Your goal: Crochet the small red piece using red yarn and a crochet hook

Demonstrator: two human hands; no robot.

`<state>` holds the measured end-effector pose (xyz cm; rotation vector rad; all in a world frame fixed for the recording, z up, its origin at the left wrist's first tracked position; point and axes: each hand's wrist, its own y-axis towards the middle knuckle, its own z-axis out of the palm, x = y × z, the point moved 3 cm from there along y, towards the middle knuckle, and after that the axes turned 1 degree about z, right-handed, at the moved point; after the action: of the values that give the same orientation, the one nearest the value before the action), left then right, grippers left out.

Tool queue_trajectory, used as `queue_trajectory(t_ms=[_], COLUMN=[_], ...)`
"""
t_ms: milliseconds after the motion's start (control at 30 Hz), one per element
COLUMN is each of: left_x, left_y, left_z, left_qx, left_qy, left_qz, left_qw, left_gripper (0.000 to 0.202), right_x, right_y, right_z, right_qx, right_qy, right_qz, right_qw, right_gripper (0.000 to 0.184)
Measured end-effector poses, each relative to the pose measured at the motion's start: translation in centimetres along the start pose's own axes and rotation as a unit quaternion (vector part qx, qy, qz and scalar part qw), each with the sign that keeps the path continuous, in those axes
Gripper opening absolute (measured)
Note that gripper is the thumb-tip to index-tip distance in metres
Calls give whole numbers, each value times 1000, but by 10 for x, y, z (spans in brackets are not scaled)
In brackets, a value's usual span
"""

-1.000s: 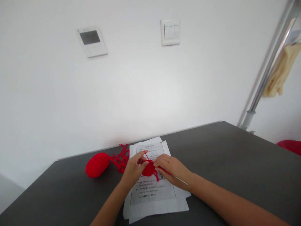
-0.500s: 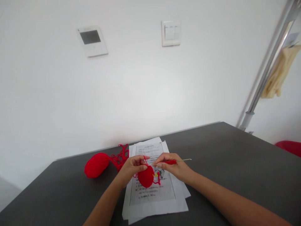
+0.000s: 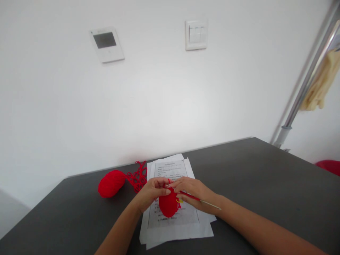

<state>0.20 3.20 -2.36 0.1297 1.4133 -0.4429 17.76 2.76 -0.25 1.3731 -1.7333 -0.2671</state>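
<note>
My left hand (image 3: pixel 154 193) pinches the top edge of a rounded red crochet piece (image 3: pixel 168 204), with a strand of red yarn running over its fingers. In my right hand (image 3: pixel 195 191) is a crochet hook (image 3: pixel 191 196) with a red grip. Its slim metal tip reaches the top of the piece beside my left fingertips; whether it passes through a stitch I cannot tell. The hook's other end points down and right past my wrist. A small yellow stitch marker (image 3: pixel 179 200) hangs at the piece's right edge, partly covered by my right fingers.
Printed sheets (image 3: pixel 180 230) lie under my hands on the dark table (image 3: pixel 239 170). A red yarn ball (image 3: pixel 111 183) rests at the left, with loose tangled yarn (image 3: pixel 138 176) beside it. Behind the table stands a white wall with a switch plate (image 3: pixel 196 34).
My right hand has turned over and moved closer to my left hand, and the hook's rear end has swung downward. The red piece has shifted slightly right. The camera view has moved a little.
</note>
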Motion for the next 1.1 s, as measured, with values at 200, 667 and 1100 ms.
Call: queue_trajectory(t_ms=[200, 667, 1100], left_x=[0, -6, 12], left_y=[0, -2, 5], left_z=[-7, 16, 23], left_qx=[-29, -42, -203], left_qy=[54, 9, 104], left_qz=[32, 51, 127], left_qw=[998, 998, 965], left_gripper=[24, 67, 63], right_x=[-8, -9, -18], right_y=[-4, -3, -9], right_z=[3, 5, 27], right_qx=[-86, -135, -134], right_qy=[126, 90, -53], right_qz=[173, 114, 84], right_qw=[973, 980, 986], right_gripper=[13, 11, 9])
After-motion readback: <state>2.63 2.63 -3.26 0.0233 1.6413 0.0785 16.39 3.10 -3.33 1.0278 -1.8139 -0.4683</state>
